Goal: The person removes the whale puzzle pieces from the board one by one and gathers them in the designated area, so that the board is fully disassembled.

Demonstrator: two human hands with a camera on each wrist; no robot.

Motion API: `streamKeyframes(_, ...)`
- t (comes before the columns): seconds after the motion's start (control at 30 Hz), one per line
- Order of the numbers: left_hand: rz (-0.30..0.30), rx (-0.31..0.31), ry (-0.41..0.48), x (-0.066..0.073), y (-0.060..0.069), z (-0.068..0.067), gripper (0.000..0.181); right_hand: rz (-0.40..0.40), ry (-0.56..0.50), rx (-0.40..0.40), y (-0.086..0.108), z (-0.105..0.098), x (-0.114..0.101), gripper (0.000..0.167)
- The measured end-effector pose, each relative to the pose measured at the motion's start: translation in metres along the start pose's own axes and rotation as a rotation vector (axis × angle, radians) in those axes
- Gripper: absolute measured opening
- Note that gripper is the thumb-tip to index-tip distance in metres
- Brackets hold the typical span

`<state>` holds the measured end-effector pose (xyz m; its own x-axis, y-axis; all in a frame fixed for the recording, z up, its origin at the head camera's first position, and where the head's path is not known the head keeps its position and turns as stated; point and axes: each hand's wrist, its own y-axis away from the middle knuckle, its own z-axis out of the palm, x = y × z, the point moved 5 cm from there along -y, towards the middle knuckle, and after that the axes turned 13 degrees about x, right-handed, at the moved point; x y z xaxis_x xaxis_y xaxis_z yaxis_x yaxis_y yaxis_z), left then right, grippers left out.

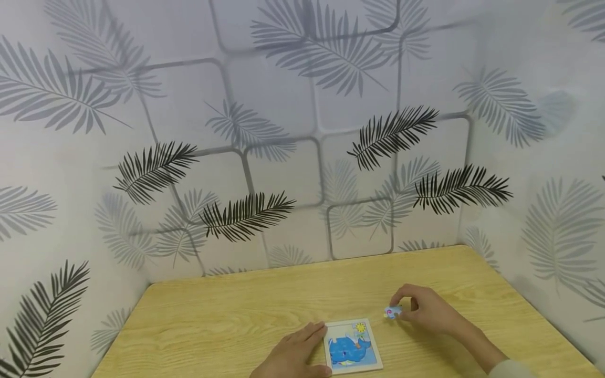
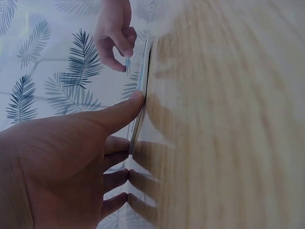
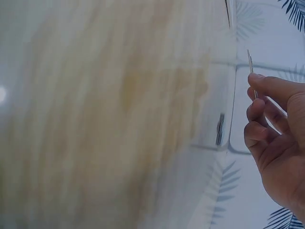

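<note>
A square jigsaw puzzle tray (image 1: 379,362) with a pale rim lies on the table, showing a blue whale and a yellow sun. Its upper left part is bare. My left hand (image 1: 295,354) rests at the tray's left side, thumb by the near edge and fingers by the far left corner. In the left wrist view, the thumb (image 2: 136,97) touches the rim and the fingers are fairly straight. To the right of the tray, my right hand (image 1: 427,310) pinches a small light-blue puzzle piece (image 1: 390,312) with a pink swirl. The right wrist view shows this piece (image 3: 251,62) edge-on, above the table.
The light wood table (image 1: 212,315) has rounded far corners. Behind it and at both sides stand pale walls (image 1: 279,94) with a leaf pattern.
</note>
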<state>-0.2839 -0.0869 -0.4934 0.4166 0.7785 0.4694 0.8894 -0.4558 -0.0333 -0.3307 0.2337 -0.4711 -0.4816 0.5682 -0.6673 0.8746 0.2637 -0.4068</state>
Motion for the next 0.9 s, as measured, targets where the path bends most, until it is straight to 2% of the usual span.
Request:
streamKeyframes(0.2, 0.005, 0.007, 0.015, -0.005, -0.001, 0.003, 0.089, 0.058, 0.002, 0.007, 0.010, -0.018, 0.012, 0.026)
streamKeyframes(0.4, 0.002, 0.007, -0.011, -0.003, -0.002, 0.002, 0.087, 0.094, 0.024, 0.017, 0.018, -0.034, 0.025, 0.025)
streamKeyframes(0.63, 0.000, 0.000, -0.031, -0.002, -0.003, 0.003, 0.087, 0.103, 0.044, 0.029, 0.030, -0.052, 0.040, 0.024)
streamKeyframes(0.9, 0.031, 0.019, -0.004, -0.012, -0.006, 0.011, 0.090, 0.119, 0.048, 0.024, 0.038, -0.067, 0.052, 0.026)
